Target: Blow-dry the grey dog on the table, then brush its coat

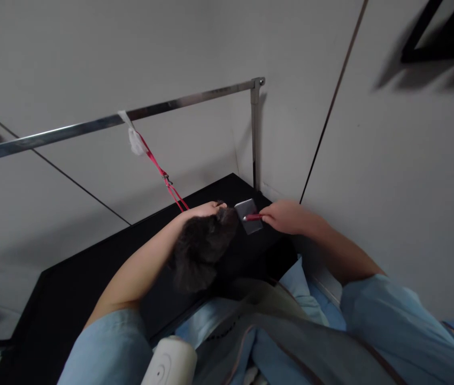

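Note:
A small dark-coated dog (pixel 202 240) is on the black table (pixel 102 278), close to my body. My left hand (pixel 209 208) reaches over it from the far side and holds it by the head, with several fingers hidden in or behind the fur. To the right, my right hand (pixel 281 215) is closed around the red handle of a slicker brush (pixel 249 218). The brush's flat, pale rectangular head is near the dog's head, with a slight gap visible between them. A red grooming loop (pixel 156 164) runs down behind my left hand.
A metal rail (pixel 86 128) spans above the table, held by a post (pixel 255 139) at the back corner. White material (pixel 135 140) ties the loop to it. Pale walls close in behind and right. A white rounded device (pixel 170 361) is near my front.

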A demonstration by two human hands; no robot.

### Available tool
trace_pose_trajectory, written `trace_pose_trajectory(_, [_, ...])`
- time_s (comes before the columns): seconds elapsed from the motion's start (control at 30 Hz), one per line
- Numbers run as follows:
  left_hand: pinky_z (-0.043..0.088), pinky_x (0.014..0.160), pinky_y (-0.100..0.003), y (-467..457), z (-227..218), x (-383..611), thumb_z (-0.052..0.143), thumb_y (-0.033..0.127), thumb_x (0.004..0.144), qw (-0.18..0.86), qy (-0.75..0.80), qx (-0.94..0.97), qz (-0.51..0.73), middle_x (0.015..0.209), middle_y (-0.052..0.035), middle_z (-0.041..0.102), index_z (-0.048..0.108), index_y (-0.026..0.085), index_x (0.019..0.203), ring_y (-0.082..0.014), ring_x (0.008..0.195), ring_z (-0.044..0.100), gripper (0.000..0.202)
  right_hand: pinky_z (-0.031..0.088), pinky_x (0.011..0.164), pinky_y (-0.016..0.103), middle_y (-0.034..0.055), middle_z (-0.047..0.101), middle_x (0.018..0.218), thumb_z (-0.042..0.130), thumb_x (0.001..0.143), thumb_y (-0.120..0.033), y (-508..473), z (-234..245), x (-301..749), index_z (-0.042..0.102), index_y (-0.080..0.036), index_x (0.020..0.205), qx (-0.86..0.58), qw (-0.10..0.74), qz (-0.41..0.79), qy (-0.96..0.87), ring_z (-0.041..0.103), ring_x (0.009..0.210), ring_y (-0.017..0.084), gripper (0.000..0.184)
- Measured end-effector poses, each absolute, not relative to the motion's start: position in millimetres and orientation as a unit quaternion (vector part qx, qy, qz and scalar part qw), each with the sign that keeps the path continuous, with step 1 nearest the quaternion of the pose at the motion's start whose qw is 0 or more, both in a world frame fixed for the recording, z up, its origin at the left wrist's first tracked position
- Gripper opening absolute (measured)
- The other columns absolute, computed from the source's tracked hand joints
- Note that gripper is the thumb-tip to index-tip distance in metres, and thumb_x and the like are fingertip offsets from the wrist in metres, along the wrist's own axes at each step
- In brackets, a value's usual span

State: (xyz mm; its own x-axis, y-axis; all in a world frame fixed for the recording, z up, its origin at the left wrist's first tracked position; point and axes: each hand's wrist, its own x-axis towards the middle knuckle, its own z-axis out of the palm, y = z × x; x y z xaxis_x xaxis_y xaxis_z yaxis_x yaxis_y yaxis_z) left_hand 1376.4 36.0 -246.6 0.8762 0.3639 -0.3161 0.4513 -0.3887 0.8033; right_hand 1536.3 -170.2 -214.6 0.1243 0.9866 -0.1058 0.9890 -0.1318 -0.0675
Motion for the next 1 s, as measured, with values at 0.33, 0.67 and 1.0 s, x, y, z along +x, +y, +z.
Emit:
trace_pose_trajectory(0.33, [0.033,0.052,-0.024,35.9,-239.7,1368.2,0.050,0.048,0.078,0.479,0.178,0.856,-0.075,0.058,0.0027,0.043,0.048,0.018,0.066,-0.0101,0.055,0.038,0.033,0.036,0.066,0.028,0.0040,0.070,0.094,0.039,0.089,-0.030,-168.2,-218.0,1528.8,0.069,-0.025,0.099,0.686,-0.045,-0.084,0.721,0.062,0.084,0.019,0.031])
trace_pose_trajectory(0.67, [0.031,0.049,-0.023,35.2,-230.9,1352.1,0.048,0.058,0.079,0.441,0.164,0.879,-0.075,0.056,0.0009,0.044,0.049,0.016,0.063,-0.0096,0.052,0.037,0.045,0.036,0.065,0.028,0.0043,0.071,0.094,0.041,0.088,-0.029,-168.5,-214.2,1513.4,0.070,-0.025,0.098,0.657,-0.058,-0.092,0.746,0.063,0.084,0.020,0.031])
trace_pose_trajectory(1.0, [0.032,0.050,-0.023,25.7,-224.7,1339.7,0.039,0.062,0.082,0.380,0.132,0.914,-0.058,0.056,0.0018,0.041,0.046,0.016,0.063,-0.0095,0.052,0.037,0.050,0.039,0.070,0.026,0.0030,0.071,0.094,0.044,0.085,-0.026,-165.9,-223.6,1522.4,0.069,-0.023,0.098,0.638,-0.138,-0.150,0.743,0.062,0.086,0.017,0.028])
